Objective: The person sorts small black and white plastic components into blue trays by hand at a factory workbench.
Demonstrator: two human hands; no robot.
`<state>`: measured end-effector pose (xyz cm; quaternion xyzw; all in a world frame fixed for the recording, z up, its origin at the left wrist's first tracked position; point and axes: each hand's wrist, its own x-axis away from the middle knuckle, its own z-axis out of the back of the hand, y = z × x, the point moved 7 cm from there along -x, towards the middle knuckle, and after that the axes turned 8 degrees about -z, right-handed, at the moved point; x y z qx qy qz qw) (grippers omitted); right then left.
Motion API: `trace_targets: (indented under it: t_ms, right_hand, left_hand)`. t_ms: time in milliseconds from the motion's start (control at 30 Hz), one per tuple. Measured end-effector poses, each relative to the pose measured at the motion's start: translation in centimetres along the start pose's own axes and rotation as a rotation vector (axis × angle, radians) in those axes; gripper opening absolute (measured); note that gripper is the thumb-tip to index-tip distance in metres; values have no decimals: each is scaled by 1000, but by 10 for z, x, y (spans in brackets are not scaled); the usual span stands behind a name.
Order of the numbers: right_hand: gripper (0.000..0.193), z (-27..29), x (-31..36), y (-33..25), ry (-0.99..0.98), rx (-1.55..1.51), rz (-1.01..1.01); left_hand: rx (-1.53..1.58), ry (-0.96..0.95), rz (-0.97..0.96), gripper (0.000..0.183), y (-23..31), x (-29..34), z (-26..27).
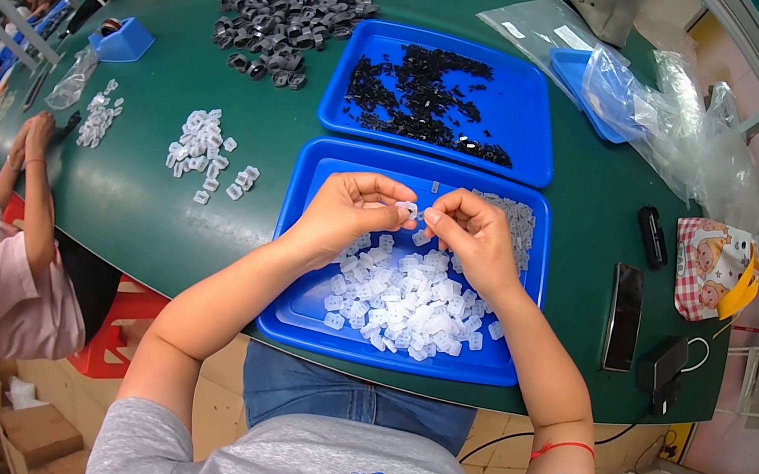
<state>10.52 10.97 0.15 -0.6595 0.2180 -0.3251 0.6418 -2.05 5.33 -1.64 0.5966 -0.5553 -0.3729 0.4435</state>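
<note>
Above the near blue tray (286, 307), my left hand (356, 211) pinches a small translucent white plastic piece (409, 209) between thumb and fingers. Close against it, my right hand (473, 236) is closed in a fingertip pinch; whatever it grips is too small to make out. Below both hands lies a loose heap of similar white plastic pieces (413, 304). Small grey pieces (516, 223) are spread in the tray's far right corner, partly hidden behind my right hand.
Beyond stands a second blue tray (519, 79) with small black parts (415, 91). Dark rings (286, 18) and white piles (200, 144) lie on the green table (120, 212). At right are a phone (623, 316), a pouch (709, 270) and plastic bags (718, 160). A co-worker (8, 273) sits left.
</note>
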Motion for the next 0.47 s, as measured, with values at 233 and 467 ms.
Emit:
trace_targets:
  t_ms: [233, 467]
  right_hand:
    - [10, 2, 6, -10, 160, 187, 146]
    - [10, 5, 8, -10, 203, 183, 166]
  left_hand:
    - [32, -26, 22, 20, -1, 0, -2]
    - [30, -44, 17, 24, -2, 0, -3]
